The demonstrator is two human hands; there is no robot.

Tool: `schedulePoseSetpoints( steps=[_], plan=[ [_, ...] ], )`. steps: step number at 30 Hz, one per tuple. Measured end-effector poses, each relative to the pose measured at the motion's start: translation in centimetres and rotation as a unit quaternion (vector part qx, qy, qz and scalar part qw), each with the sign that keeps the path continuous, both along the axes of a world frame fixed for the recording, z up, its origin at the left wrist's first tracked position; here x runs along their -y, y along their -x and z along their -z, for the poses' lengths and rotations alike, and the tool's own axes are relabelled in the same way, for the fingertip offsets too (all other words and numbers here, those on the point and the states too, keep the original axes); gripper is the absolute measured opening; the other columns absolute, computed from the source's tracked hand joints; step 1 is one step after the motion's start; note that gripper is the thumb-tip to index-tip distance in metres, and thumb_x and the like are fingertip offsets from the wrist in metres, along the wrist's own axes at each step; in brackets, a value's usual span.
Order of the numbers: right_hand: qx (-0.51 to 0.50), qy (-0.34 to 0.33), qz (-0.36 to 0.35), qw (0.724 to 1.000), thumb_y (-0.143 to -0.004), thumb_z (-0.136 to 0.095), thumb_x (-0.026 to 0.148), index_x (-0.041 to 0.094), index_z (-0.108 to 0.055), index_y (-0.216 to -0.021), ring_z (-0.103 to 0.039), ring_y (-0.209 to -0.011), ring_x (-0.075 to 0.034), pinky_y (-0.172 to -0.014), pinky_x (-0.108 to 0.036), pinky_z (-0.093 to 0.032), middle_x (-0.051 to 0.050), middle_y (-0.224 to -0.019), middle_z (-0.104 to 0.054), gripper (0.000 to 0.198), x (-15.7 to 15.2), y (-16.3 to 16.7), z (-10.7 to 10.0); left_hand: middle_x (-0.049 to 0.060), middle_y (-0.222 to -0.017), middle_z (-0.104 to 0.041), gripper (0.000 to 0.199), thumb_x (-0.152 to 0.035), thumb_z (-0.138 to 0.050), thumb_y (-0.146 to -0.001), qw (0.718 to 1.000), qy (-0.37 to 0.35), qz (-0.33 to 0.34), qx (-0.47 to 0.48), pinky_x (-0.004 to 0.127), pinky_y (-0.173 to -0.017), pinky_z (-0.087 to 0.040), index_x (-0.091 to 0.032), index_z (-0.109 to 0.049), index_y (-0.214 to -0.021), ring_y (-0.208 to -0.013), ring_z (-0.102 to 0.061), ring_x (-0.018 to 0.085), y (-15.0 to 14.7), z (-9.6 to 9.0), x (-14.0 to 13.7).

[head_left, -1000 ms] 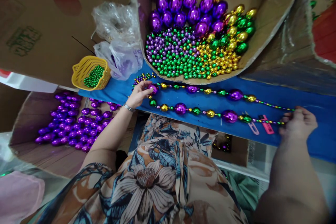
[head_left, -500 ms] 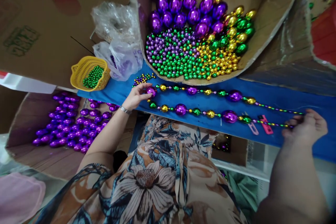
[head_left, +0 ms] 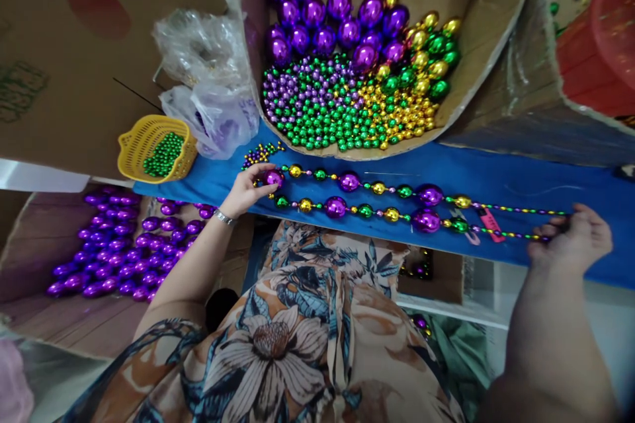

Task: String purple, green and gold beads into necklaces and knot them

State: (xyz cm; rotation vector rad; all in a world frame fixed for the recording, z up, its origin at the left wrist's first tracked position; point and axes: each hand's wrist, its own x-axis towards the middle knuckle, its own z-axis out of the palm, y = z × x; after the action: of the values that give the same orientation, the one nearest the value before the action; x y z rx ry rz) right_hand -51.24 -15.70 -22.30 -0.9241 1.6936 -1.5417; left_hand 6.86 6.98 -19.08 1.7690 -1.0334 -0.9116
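A bead necklace (head_left: pixel 335 207) of purple, green and gold balls lies stretched in a long loop over the blue cloth (head_left: pixel 501 175). My left hand (head_left: pixel 247 188) grips its left end, thumb and fingers around a large purple bead (head_left: pixel 273 178). At the other end, my right hand (head_left: pixel 575 238) is closed on the strands of small beads; its fingertips are partly hidden. Under the lower strand, near the right hand, are a pink cutter-like tool (head_left: pixel 491 225) and pale pink snips (head_left: pixel 471 235). A thin needle (head_left: pixel 391 174) rests just above the upper strand.
Behind the necklace stands a cardboard box (head_left: pixel 476 89) of purple, green and gold beads. A yellow basket (head_left: pixel 129 152) holds green beads. Large purple beads fill a box (head_left: pixel 30 244) at lower left. Plastic bags (head_left: pixel 218 122) and a red bucket (head_left: pixel 600 53) flank the big box.
The view has shifted slightly to the right. The necklace's two strands have come closer together, and the lower one now crosses the pink tools. Both hands keep their hold.
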Motion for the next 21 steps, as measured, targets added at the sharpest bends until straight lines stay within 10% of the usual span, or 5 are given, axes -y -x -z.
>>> schedulePoseSetpoints(
  steps=[21],
  plan=[
    [0.000, -0.010, -0.012, 1.000, -0.074, -0.060, 0.024, 0.019, -0.062, -0.091, -0.035, -0.036, -0.007, -0.032, -0.016, -0.028, 0.006, -0.051, -0.049, 0.018, -0.17, -0.51, 0.17, 0.010, -0.114, -0.068, 0.057, -0.041, -0.077, -0.068, 0.986, -0.034, 0.007, 0.161, 0.041, -0.100, -0.045, -0.018, -0.065, -0.119, -0.105, -0.063, 0.028, -0.34, 0.31, -0.13]
  ],
)
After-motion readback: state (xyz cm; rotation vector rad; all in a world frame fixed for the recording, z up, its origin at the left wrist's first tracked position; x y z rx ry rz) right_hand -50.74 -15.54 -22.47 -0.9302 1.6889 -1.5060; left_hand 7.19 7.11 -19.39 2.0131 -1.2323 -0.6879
